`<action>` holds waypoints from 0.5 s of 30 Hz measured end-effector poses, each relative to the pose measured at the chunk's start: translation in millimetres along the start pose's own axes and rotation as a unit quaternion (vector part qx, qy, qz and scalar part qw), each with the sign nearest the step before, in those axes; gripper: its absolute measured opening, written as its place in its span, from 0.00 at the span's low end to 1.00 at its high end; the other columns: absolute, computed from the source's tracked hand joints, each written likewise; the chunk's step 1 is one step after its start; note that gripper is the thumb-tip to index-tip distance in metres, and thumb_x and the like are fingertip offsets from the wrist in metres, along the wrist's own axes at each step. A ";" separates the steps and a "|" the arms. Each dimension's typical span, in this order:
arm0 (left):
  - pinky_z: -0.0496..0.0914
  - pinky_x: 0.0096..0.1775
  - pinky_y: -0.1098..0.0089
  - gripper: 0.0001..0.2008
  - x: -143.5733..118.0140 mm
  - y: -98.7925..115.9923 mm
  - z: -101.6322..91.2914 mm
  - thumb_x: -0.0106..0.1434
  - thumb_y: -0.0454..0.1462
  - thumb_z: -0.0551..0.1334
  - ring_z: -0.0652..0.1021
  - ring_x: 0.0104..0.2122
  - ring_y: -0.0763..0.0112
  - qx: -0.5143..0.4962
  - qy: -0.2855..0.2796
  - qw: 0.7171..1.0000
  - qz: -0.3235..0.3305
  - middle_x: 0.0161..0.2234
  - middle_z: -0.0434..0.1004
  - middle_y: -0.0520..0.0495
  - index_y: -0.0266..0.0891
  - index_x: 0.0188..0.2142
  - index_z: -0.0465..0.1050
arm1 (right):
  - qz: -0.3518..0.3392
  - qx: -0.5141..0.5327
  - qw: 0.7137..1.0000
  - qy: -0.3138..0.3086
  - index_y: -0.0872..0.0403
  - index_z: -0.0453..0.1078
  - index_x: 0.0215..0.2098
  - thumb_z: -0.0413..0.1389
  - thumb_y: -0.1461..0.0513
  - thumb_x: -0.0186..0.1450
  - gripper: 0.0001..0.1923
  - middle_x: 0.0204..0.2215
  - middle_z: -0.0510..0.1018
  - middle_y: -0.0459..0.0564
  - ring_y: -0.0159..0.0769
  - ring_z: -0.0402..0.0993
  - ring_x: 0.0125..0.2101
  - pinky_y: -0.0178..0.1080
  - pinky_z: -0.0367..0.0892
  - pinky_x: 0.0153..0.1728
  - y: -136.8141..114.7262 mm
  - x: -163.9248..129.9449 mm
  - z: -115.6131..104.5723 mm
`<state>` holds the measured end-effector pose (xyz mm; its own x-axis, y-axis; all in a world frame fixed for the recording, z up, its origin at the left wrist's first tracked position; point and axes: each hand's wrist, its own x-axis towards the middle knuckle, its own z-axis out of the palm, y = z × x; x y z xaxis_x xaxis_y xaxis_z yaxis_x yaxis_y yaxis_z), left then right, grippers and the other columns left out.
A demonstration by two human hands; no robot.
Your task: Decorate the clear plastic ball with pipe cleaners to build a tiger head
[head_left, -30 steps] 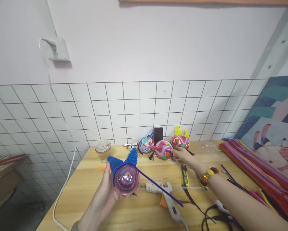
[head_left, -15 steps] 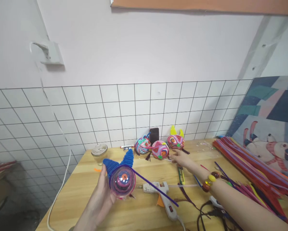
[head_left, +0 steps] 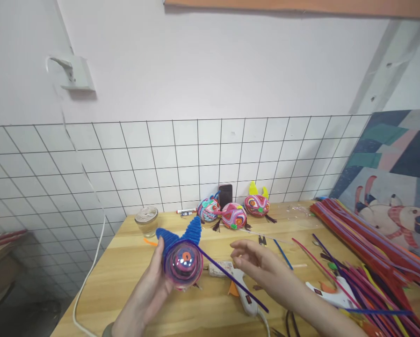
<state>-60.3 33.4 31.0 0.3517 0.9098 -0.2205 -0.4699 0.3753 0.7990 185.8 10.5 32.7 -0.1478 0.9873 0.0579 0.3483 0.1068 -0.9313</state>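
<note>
- In the left hand sits a round figure with 2 blue ears; the thumb presses beside the near ear and the palm backs the ball, a grasp that probably leaves the domed front free.
- From the figure's rim, a purple stem slants toward the right hand, its far end loose, apparently because only its start is joined on.
- The right hand hangs with fingers loosely bent and nothing visible in its hold.
- Below and just beside the right hand lies a glue gun, nozzle toward the left hand, likely parked there for quick reach.
- Beyond both hands, 3 patterned figures rest near the wall, perhaps kept back from the working space.
- Right of the right hand, a bundle of fuzzy stems lies along the table's side, seemingly as ready stock.
</note>
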 end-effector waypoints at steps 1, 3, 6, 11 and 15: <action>0.68 0.23 0.69 0.25 -0.6 -0.7 0.4 0.64 0.52 0.50 0.80 0.27 0.61 0.006 -0.001 1.000 -0.001 0.33 0.82 0.39 0.34 0.43 0.72 | -0.007 -0.011 1.000 -0.004 0.55 0.66 0.47 0.52 0.56 0.62 0.16 0.35 0.77 0.51 0.36 0.74 0.34 0.38 0.69 0.35 -5.6 -5.0 4.6; 0.67 0.22 0.70 0.24 -2.0 -1.4 1.5 0.64 0.51 0.50 0.79 0.26 0.63 0.018 -0.002 1.000 -0.002 0.32 0.83 0.39 0.33 0.40 0.73 | -0.020 -0.040 0.999 0.001 0.55 0.67 0.45 0.52 0.57 0.63 0.15 0.35 0.78 0.52 0.37 0.74 0.35 0.38 0.69 0.37 -14.0 -13.0 12.0; 0.68 0.23 0.69 0.24 -4.0 -0.9 4.1 0.64 0.51 0.52 0.79 0.26 0.62 0.030 0.012 0.999 -0.008 0.32 0.83 0.39 0.33 0.41 0.73 | -0.035 -0.088 0.995 0.025 0.54 0.69 0.43 0.51 0.57 0.63 0.13 0.34 0.79 0.51 0.37 0.74 0.35 0.38 0.69 0.40 -19.5 -22.5 20.2; 0.71 0.27 0.66 0.24 -5.6 0.2 8.4 0.64 0.50 0.53 0.80 0.28 0.59 0.049 0.038 0.998 -0.020 0.33 0.83 0.38 0.32 0.44 0.72 | -0.077 -0.149 0.984 0.067 0.50 0.71 0.42 0.52 0.58 0.63 0.11 0.32 0.81 0.47 0.36 0.76 0.33 0.34 0.69 0.37 -15.9 -34.7 30.8; 0.71 0.26 0.67 0.22 -5.7 -1.9 9.0 0.63 0.49 0.55 0.80 0.27 0.61 0.074 0.042 0.996 -0.026 0.30 0.83 0.40 0.32 0.39 0.74 | -0.137 -0.157 0.972 0.111 0.50 0.72 0.39 0.52 0.60 0.63 0.08 0.31 0.80 0.47 0.36 0.76 0.33 0.34 0.69 0.36 -10.7 -37.5 36.3</action>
<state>-54.0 25.9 35.8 0.3014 0.9035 -0.3047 -0.3261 0.3980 0.8575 154.0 -31.9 27.4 -0.0831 0.9144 0.3962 0.5950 0.3644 -0.7163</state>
